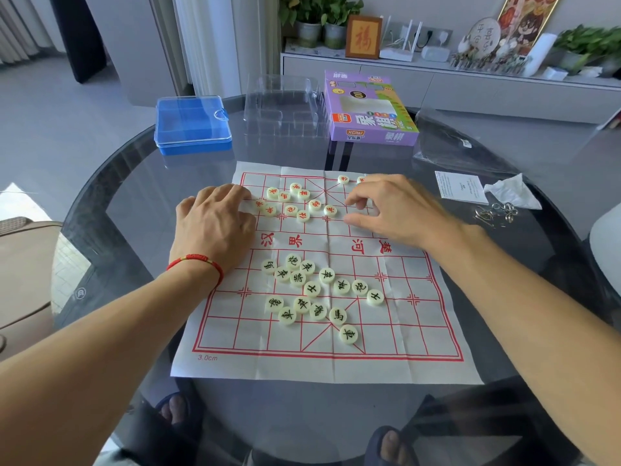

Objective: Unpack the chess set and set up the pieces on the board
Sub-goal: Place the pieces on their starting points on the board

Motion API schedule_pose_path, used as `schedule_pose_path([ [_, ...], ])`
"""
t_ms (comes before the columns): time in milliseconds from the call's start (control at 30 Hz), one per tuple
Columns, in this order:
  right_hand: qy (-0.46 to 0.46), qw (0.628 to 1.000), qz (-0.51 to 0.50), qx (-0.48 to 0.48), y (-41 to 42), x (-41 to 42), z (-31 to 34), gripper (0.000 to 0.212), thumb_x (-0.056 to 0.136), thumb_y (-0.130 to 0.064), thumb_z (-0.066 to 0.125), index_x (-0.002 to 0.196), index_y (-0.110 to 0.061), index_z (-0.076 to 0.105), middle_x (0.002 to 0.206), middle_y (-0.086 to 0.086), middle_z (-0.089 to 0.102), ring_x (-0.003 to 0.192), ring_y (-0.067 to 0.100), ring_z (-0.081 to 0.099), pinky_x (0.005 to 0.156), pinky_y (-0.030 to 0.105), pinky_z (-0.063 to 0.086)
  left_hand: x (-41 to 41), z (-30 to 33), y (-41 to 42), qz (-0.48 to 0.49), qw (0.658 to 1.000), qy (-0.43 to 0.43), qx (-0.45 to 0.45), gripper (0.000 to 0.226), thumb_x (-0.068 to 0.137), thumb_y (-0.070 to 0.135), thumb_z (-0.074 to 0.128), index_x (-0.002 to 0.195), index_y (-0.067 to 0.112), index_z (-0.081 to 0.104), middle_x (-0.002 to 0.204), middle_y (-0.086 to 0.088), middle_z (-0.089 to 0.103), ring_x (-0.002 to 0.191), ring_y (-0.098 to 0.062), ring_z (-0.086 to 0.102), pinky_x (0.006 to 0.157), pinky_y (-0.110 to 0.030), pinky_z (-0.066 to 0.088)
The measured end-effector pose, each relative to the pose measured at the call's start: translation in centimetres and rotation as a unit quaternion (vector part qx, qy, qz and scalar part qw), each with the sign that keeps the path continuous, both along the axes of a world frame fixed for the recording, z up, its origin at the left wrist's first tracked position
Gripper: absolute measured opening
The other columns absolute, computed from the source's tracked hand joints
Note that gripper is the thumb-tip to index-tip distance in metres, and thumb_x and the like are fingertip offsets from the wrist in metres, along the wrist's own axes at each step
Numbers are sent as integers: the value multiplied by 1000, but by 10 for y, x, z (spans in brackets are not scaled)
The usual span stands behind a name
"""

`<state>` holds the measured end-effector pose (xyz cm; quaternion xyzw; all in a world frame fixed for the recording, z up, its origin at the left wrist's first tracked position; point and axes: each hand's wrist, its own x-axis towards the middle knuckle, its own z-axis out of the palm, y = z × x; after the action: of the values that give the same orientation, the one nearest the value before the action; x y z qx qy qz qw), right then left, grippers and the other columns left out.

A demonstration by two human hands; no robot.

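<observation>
A white paper board (pixel 403 331) with red grid lines lies on the round glass table (pixel 111 183). Several cream discs with red characters (pixel 303 194) lie loose in its far half, and two more sit on the far row (pixel 343 179). Several discs with black characters (pixel 312 289) are scattered in the near half. My left hand (pixel 215 223) lies palm down on the far left of the board, fingertips beside the red discs. My right hand (pixel 393 210) hovers over the far right, fingers curled down, thumb apart, no disc visible between them.
Behind the board stand a blue lidded plastic box (pixel 192 124), a clear plastic insert (pixel 282 105) and the purple chess box (pixel 369 109). On the right lie a plastic bag (pixel 450 142), a leaflet (pixel 460 190), a tissue (pixel 510 193) and metal rings (pixel 497 211).
</observation>
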<state>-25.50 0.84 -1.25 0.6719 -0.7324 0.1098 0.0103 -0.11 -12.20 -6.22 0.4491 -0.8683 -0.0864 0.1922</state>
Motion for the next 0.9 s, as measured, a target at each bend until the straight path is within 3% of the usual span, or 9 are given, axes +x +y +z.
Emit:
schedule_pose_path([
  [100, 12, 1000, 2, -7, -10, 10, -5, 36, 93, -54, 64, 113, -23, 70, 105, -8, 64, 95, 17, 60, 84, 38, 52, 0, 0, 0, 3, 1000, -2, 4, 34, 99, 36, 42, 131, 31, 53, 147, 2, 51, 136, -26, 42, 117, -51, 23],
  [200, 21, 999, 3, -27, -19, 17, -10, 35, 94, -54, 64, 108, -23, 70, 101, -7, 63, 93, 18, 60, 78, 35, 49, 0, 0, 0, 4, 1000, -2, 4, 34, 99, 36, 42, 131, 31, 53, 147, 3, 50, 137, -25, 41, 117, -51, 22],
  [333, 33, 999, 6, -27, -21, 19, -14, 20, 97, -42, 64, 97, -23, 71, 99, -6, 63, 91, 20, 60, 72, 30, 39, 0, -1, -1, 4, 1000, -2, 4, 35, 98, 36, 42, 131, 31, 53, 147, 3, 50, 136, -25, 41, 117, -50, 22],
  [533, 5, 999, 37, -15, -19, 22, -5, 9, 94, -26, 65, 98, -23, 73, 99, -9, 65, 86, 11, 54, 73, 30, 46, 0, -1, 0, 6, 1000, 4, 6, 34, 99, 36, 43, 131, 31, 53, 147, 3, 51, 136, -25, 41, 117, -51, 21],
  [633, 5, 999, 30, -29, -18, 22, -6, 12, 94, -31, 65, 101, -23, 70, 100, -10, 63, 90, 13, 57, 76, 33, 49, -1, -2, -1, 5, 1000, 1, 5, 34, 99, 36, 43, 131, 32, 53, 147, 4, 51, 136, -25, 41, 117, -51, 22],
  [767, 25, 1000, 9, -6, -21, 19, -12, 24, 95, -47, 63, 103, -24, 66, 103, -9, 60, 95, 18, 57, 76, 32, 42, 0, -2, -1, 4, 1000, 2, -2, 34, 97, 35, 43, 129, 31, 54, 145, 4, 52, 136, -24, 42, 116, -50, 23],
  [900, 29, 999, 15, -3, -22, 20, -11, 21, 97, -42, 61, 101, -23, 68, 103, -6, 62, 96, 21, 59, 76, 33, 42, -1, -2, 0, 5, 1000, 0, 2, 34, 98, 35, 42, 130, 31, 53, 146, 4, 51, 136, -24, 41, 117, -50, 23],
])
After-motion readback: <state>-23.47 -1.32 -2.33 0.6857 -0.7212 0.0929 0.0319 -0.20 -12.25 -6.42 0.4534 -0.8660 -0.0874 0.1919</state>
